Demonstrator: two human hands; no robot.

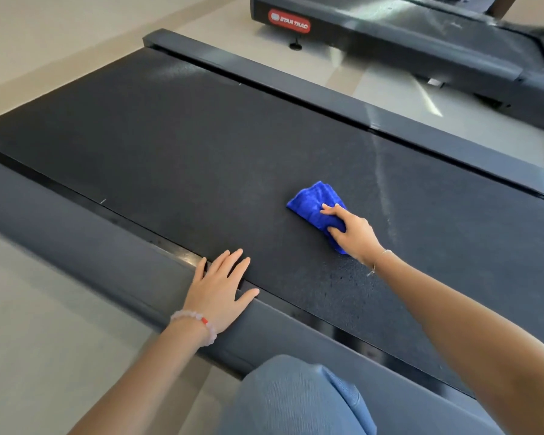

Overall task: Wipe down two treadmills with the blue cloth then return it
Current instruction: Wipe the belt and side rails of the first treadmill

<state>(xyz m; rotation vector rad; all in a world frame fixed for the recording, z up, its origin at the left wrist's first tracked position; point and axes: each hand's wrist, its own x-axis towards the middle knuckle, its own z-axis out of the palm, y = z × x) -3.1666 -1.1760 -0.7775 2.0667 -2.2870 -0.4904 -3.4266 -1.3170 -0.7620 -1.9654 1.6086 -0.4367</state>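
Now my right hand [352,229] grips the folded blue cloth [318,205] on the near treadmill [176,146] belt, while my left hand [220,287] rests flat, fingers spread, across its side rail [76,233]. Another treadmill [405,36] stands beyond.

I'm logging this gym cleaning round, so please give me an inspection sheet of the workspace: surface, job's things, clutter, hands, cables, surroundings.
Surface: dark textured treadmill belt, with a pale streak to the right of the cloth.
Job's things: blue cloth, bunched, lying on the belt; second treadmill beyond, with a red Star Trac label.
Clutter: nothing seen.
Hands: right hand grips the cloth against the belt; left hand rests flat, fingers straight, across the near side rail and the belt edge.
Cables: nothing seen.
Surroundings: pale floor; the person's knee in blue fabric at the bottom.
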